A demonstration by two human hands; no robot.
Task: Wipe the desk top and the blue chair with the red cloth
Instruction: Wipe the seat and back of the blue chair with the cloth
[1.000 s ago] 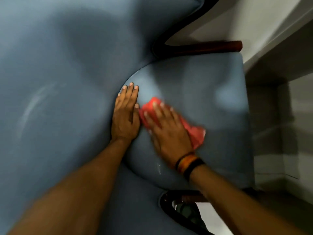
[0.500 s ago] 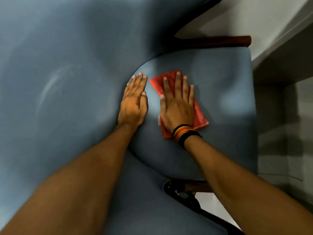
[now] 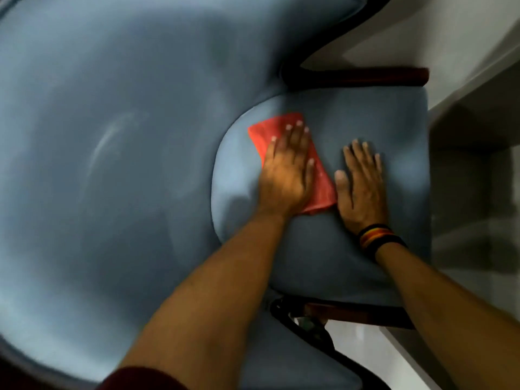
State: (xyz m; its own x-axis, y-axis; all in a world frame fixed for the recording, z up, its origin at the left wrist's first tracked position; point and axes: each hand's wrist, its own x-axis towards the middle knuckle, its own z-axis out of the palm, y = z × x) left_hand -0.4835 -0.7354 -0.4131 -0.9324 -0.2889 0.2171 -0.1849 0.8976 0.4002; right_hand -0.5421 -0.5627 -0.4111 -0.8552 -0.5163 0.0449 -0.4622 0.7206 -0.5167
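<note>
1. No text, label, brand, number or sign can be read anywhere in the view.
2. The striped wristband (image 3: 377, 238) at 4 o'clock carries coloured bands only, no lettering.

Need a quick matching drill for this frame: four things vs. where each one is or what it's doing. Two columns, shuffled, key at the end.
Things:
1. left hand
2. right hand
3. red cloth
4. striped black, red and yellow wristband

States:
A. worn on the right wrist
B. flat on the bare blue padded chair seat, palm down
C. spread on the seat under a palm
D. pressed down on top of the cloth

Pairs: 1-D, 2-B, 3-C, 4-A
</note>
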